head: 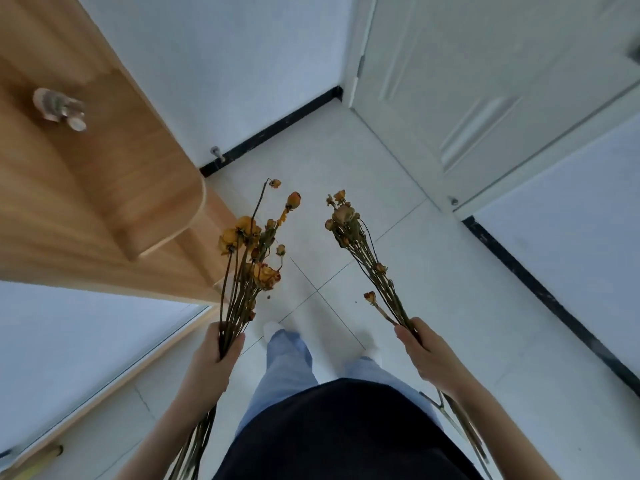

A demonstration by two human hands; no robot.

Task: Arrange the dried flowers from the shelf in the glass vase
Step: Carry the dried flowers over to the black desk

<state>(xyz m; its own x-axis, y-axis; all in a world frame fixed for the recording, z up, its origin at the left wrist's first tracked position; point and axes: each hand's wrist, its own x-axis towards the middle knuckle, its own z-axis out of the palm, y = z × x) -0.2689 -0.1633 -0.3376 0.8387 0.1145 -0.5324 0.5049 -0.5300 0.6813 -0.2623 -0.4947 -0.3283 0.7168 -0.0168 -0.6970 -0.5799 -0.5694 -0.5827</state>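
The person stands on a pale tiled floor (433, 289), looking down past a dark top and light blue trousers to white shoes. Each hand carries a bunch of dried flowers, and no glass vase shows anywhere in this view.

The left hand (216, 358) is curled tight around the stems of the larger bunch (247, 258), fingers wrapped fully round them. Its yellow-orange heads fan out just beside the rounded corner of the wooden shelf (114, 188), and some of them overlap the shelf's edge in the picture. The long stems run on below the fist, past the forearm, toward the bottom edge of the view.

The right hand (427, 355) grips the smaller bunch (360, 244), fingers closed along the stems with the thumb on top. This bunch points away from the shelf, toward the white door (485, 81), well apart from the first bunch. Its stem ends trail out behind the wrist.

On the shelf's top, far back from the rounded corner, sits a small pale figurine (59, 107), too blurred to make out. A small metal doorstop (216, 152) stands at the dark skirting just beyond the shelf.

No writing, brand or label can be read on anything here.
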